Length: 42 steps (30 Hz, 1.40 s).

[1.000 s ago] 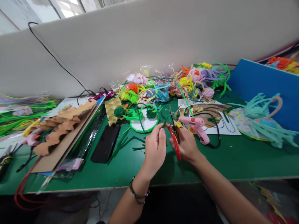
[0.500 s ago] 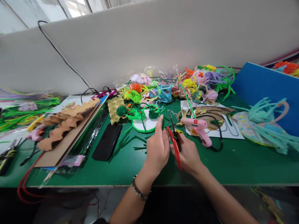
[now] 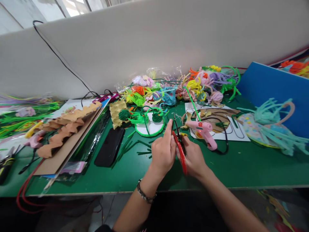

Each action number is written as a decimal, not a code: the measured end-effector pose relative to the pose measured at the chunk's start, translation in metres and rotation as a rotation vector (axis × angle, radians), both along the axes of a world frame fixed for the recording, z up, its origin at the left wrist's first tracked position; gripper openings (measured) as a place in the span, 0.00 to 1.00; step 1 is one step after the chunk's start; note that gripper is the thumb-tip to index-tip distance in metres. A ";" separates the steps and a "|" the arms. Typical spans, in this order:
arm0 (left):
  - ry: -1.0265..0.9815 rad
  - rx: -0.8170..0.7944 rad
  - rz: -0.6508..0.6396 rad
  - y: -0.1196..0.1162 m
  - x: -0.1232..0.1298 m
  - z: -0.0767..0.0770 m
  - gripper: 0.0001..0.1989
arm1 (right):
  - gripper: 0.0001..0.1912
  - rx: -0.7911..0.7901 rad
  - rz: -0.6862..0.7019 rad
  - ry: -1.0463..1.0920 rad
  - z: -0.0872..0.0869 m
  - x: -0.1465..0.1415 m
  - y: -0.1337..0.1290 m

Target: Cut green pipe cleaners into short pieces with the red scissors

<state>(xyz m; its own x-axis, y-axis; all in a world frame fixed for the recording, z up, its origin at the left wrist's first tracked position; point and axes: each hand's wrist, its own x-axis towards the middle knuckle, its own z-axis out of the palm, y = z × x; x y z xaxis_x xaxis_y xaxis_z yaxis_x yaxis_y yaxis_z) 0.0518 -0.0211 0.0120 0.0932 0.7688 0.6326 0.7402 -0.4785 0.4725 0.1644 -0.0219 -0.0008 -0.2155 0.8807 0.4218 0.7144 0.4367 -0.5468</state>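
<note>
My right hand [image 3: 193,158] grips red-handled scissors [image 3: 180,148], blades pointing up and away over the green table [image 3: 241,167]. Close against it on the left, my left hand [image 3: 163,151] pinches a short dark green pipe cleaner piece [image 3: 171,128] beside the blades, index finger raised. Several cut green stem pieces [image 3: 135,146] lie on the table just left of my hands. A white disc ringed in green pipe cleaner [image 3: 149,127] sits just beyond my fingers.
A pink glue gun [image 3: 204,132] with its black cord rests on a printed sheet right of the scissors. A black phone [image 3: 109,146] lies left. Cardboard with brown scalloped strips [image 3: 65,129], a heap of coloured pipe-cleaner flowers [image 3: 183,87] and a blue board [image 3: 272,87] surround the work spot.
My left hand has closed in against the right hand and its index finger has risen beside the scissor blades. The view shifted slightly; both hands stay in the same spot.
</note>
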 end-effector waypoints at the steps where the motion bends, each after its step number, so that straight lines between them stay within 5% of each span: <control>1: -0.022 -0.006 -0.011 0.000 0.000 -0.001 0.23 | 0.08 -0.007 -0.001 -0.005 0.000 0.000 0.000; 10: -0.209 -0.070 -0.042 0.000 -0.001 -0.005 0.22 | 0.07 -0.004 -0.038 -0.026 0.001 -0.004 -0.001; 42: -0.218 -0.066 -0.126 0.003 -0.003 -0.012 0.24 | 0.11 0.131 -0.060 -0.179 -0.003 -0.008 0.000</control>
